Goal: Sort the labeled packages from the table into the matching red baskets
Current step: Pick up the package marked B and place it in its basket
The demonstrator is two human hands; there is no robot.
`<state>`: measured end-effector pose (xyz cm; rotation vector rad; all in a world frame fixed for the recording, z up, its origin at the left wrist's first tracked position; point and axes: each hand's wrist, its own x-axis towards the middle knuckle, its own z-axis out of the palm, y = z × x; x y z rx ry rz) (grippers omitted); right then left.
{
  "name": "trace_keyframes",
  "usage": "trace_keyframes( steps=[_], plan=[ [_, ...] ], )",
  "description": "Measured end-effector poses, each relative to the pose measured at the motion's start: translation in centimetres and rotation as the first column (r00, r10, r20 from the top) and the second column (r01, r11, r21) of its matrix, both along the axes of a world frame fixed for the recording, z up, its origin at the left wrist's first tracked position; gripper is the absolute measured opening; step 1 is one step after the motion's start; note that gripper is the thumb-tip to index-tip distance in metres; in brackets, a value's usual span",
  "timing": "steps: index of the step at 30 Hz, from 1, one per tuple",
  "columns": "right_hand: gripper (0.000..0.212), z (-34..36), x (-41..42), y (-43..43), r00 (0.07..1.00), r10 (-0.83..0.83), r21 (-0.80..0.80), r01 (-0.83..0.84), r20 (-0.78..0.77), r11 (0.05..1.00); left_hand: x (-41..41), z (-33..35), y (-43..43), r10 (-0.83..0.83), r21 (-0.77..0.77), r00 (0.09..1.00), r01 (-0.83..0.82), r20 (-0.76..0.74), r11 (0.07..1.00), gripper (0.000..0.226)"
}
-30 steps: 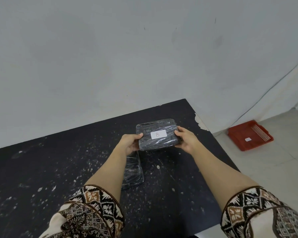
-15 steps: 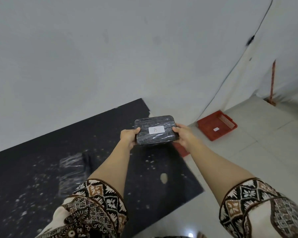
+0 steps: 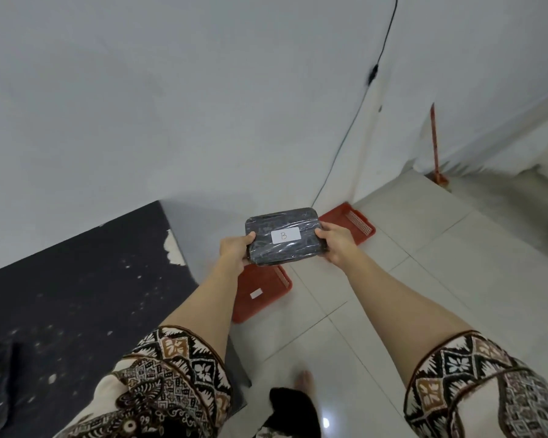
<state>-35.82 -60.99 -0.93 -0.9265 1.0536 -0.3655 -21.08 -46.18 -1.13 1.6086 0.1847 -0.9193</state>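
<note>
the package [image 3: 285,240], wrapped in film and labelled "b", is held level in the air over the floor [image 3: 424,295], clear of the worktop [image 3: 76,279]. its left end is clasped by the left hand [image 3: 234,251] and its right end by the right hand [image 3: 334,245], so the label is kept face up for reading. two red baskets lie on the tiled floor: the near basket [image 3: 260,295] just below the package, the far basket [image 3: 351,226] by the white wall [image 3: 203,105]. their tags cannot be read. the worktop is dark and speckled.
</note>
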Motion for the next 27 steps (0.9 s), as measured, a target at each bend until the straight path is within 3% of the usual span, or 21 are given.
trace_keyframes(
  steps=[10,15,27],
  plan=[
    [0.038,0.6,1.3,-19.4,1.0,0.003,-0.022,-0.003,-0.018,1.0,2.4,-0.6,-19.8,-0.095,-0.046,0.995,0.093,-0.033,0.995,0.012],
    [0.04,0.5,2.3,-27.7,0.999,-0.017,-0.009,0.017,-0.042,1.0,2.8,-0.6,-27.6,-0.063,-0.022,0.998,0.063,-0.028,0.998,0.012],
    [0.039,-3.0,3.8,-46.1,0.958,0.272,-0.004,-0.274,-0.096,0.962,1.5,-5.2,-42.7,0.115,0.019,0.992,-0.114,-0.059,0.993,0.011]
  ],
)
